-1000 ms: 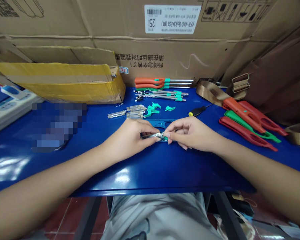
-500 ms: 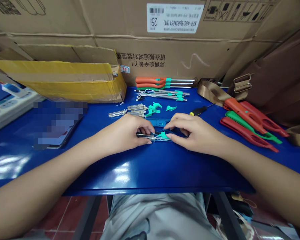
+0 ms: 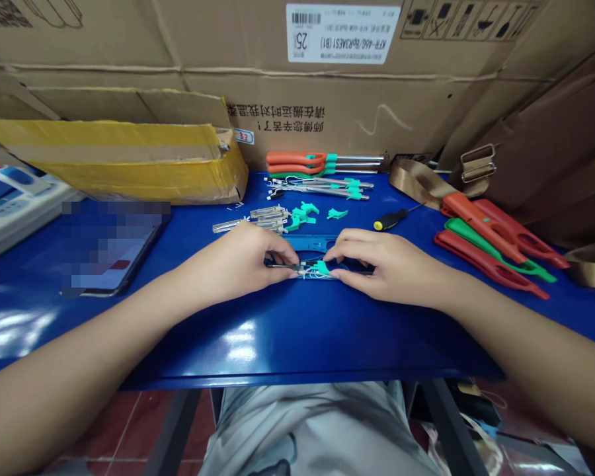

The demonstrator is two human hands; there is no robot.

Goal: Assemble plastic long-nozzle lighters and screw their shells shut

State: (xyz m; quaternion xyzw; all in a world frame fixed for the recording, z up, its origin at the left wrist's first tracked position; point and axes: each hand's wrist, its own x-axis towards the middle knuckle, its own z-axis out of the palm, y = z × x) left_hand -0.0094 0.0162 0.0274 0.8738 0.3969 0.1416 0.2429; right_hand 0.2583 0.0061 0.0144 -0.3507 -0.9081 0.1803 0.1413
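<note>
My left hand (image 3: pixel 245 259) pinches the left end of a thin metal rod assembly (image 3: pixel 297 268) that carries a small teal plastic clip (image 3: pixel 321 268). My right hand (image 3: pixel 387 263) grips the same assembly at the teal clip, fingers curled over it. The piece lies low on the blue table (image 3: pixel 297 324), partly over a blue plastic handle shell (image 3: pixel 313 243). Much of the assembly is hidden under my fingers.
Behind my hands lie loose metal strips (image 3: pixel 258 220), teal clips (image 3: pixel 305 215), a black-and-yellow screwdriver (image 3: pixel 391 219) and finished orange-handled tools (image 3: pixel 322 162). Red, orange and green handle shells (image 3: pixel 490 244) lie right. A yellow-taped carton (image 3: pixel 129 162), a power strip (image 3: pixel 14 205) and big cardboard boxes (image 3: pixel 327 79) stand left and behind.
Both hands lowered the rod assembly onto the table and slid slightly apart; my right fingers now lie flatter over the teal clip. The view shifted a little.
</note>
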